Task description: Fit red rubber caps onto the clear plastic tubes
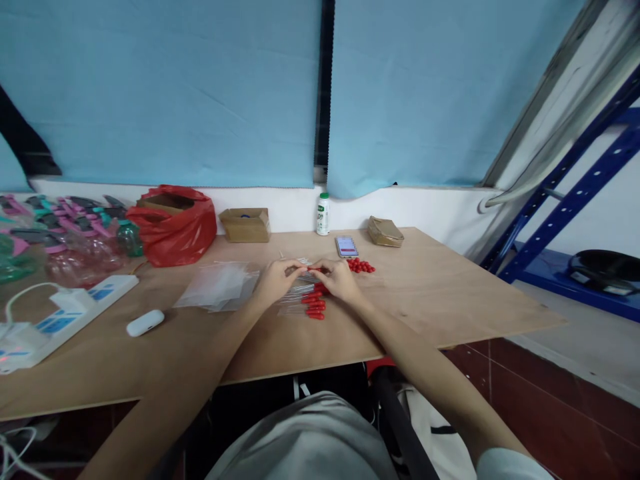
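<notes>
My left hand (277, 280) and my right hand (339, 278) meet above the middle of the table, fingertips pinched. Between them is a small red piece (313, 269), partly hidden by the fingers; its exact kind is too small to tell. Just below the hands lie several red-ended pieces (315, 308) with clear, thin, tube-like parts (295, 300) pointing left. A cluster of small red balls or bulbs (361, 266) sits right beside my right hand. To the left of my left hand are flat clear plastic bags (215, 283) in a pile.
At the back stand a red plastic bag (175, 233), a cardboard box (246, 225), a white bottle (323, 215), a phone (347, 247) and a brown package (385, 231). On the left are spray bottles (83, 250), a power strip (107, 293) and a white earbud case (145, 323).
</notes>
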A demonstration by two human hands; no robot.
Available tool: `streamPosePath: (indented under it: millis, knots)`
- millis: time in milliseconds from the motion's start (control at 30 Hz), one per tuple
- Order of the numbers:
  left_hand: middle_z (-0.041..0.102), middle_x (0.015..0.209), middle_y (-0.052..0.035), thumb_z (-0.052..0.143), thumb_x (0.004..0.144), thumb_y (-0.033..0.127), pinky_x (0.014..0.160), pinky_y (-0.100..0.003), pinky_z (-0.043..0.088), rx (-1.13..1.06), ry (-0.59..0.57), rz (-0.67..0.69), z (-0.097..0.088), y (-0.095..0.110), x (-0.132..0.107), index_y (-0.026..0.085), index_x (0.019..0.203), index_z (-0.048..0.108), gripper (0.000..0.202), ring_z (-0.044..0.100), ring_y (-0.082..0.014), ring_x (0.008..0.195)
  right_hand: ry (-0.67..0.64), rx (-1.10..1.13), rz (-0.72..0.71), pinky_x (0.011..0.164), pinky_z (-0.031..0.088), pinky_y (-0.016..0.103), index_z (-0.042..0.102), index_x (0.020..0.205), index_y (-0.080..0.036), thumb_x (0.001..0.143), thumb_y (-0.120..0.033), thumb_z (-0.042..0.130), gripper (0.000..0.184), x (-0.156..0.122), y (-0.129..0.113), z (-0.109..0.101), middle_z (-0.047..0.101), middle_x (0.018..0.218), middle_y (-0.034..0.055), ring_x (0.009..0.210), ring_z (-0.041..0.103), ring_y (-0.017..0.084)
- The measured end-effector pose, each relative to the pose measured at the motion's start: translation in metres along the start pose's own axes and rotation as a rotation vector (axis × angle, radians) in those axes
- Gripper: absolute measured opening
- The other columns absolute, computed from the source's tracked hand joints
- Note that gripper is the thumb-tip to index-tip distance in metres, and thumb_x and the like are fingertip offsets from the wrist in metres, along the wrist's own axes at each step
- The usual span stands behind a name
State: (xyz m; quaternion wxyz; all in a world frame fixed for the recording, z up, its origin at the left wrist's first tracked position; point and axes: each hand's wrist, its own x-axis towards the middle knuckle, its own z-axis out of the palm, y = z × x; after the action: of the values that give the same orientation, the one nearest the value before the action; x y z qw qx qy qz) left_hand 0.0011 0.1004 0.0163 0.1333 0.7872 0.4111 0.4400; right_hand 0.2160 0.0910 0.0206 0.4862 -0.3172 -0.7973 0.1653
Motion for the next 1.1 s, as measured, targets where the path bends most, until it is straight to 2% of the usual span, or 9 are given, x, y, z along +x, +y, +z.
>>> streamPosePath:
  millis: [133,367,500,567,700,767,900,1033,1100]
  knots:
    - [0.078,0.085,-0.0035,0.063,0.095,0.045,0.067,-0.029,0.044,-0.058,0.007,-0.023,0.002,-0.001,0.000,0.023,0.089,0.080,0.029,0.063,-0.0187,0.070,-0.011,-0.063,-0.067,0.080,0.051,0.027,0.079,0.100,-0.020,0.097,-0.027,0.064,0.016,-0.001,-0.004,-0.002,0.080,0.097,0.0046,0.082,0.073,0.018]
    - [0.075,0.085,-0.0037,0.055,0.099,0.048,0.070,-0.029,0.043,-0.195,0.002,-0.035,-0.003,0.005,0.006,0.019,0.087,0.076,0.038,0.061,-0.0185,0.072,0.095,0.024,-0.027,0.078,0.053,0.028,0.078,0.102,-0.019,0.096,-0.033,0.066,0.019,0.007,-0.006,-0.001,0.080,0.096,0.0056,0.080,0.073,0.018]
    - [0.068,0.073,-0.0031,0.059,0.098,0.048,0.066,-0.028,0.039,-0.224,0.032,-0.087,-0.009,0.004,0.008,0.018,0.075,0.072,0.040,0.054,-0.0168,0.066,0.150,0.022,-0.044,0.078,0.054,0.029,0.078,0.098,-0.019,0.096,-0.032,0.066,0.018,0.008,-0.004,-0.005,0.079,0.094,0.0054,0.081,0.072,0.018]
    - [0.064,0.070,-0.0031,0.064,0.094,0.048,0.063,-0.027,0.037,-0.369,0.058,-0.156,-0.011,0.000,0.008,0.017,0.073,0.072,0.038,0.050,-0.0156,0.065,0.163,0.025,-0.043,0.078,0.054,0.030,0.077,0.097,-0.019,0.096,-0.032,0.066,0.018,0.008,-0.002,-0.006,0.078,0.094,0.0053,0.082,0.072,0.018]
    - [0.060,0.076,-0.0039,0.067,0.094,0.044,0.056,-0.023,0.034,-0.927,0.114,-0.388,-0.010,-0.008,0.010,0.013,0.100,0.075,0.033,0.046,-0.0115,0.061,0.203,0.047,-0.015,0.078,0.055,0.031,0.076,0.099,-0.019,0.096,-0.034,0.066,0.019,0.008,0.001,-0.007,0.078,0.098,0.0064,0.086,0.072,0.020]
    - [0.059,0.081,-0.0051,0.061,0.098,0.043,0.056,-0.022,0.037,-1.145,0.095,-0.452,-0.009,-0.007,0.011,0.011,0.103,0.073,0.035,0.047,-0.0105,0.061,0.202,0.053,-0.025,0.078,0.055,0.031,0.076,0.099,-0.019,0.095,-0.033,0.066,0.018,0.008,-0.001,-0.006,0.078,0.098,0.0065,0.085,0.072,0.019]
    - [0.053,0.081,-0.0037,0.048,0.104,0.045,0.054,-0.023,0.039,-1.427,0.059,-0.475,-0.005,0.008,0.010,0.014,0.094,0.067,0.037,0.045,-0.0107,0.059,0.179,0.052,-0.052,0.079,0.054,0.030,0.076,0.097,-0.019,0.095,-0.030,0.066,0.015,0.007,-0.005,-0.004,0.078,0.095,0.0055,0.083,0.071,0.018]
    - [0.057,0.092,-0.0079,0.042,0.105,0.048,0.056,-0.025,0.041,-1.634,0.014,-0.455,-0.005,0.027,0.008,0.018,0.080,0.053,0.041,0.052,-0.0148,0.069,0.165,0.052,-0.055,0.080,0.055,0.031,0.075,0.098,-0.019,0.096,-0.032,0.065,0.016,0.006,-0.008,-0.002,0.078,0.096,0.0057,0.083,0.071,0.019]
    - [0.055,0.092,-0.0083,0.041,0.105,0.049,0.058,-0.026,0.042,-1.709,-0.006,-0.445,-0.007,0.034,0.007,0.018,0.077,0.048,0.042,0.053,-0.0162,0.072,0.156,0.064,-0.047,0.082,0.055,0.032,0.074,0.100,-0.019,0.096,-0.034,0.065,0.018,0.006,-0.009,-0.001,0.078,0.097,0.0061,0.085,0.072,0.019]
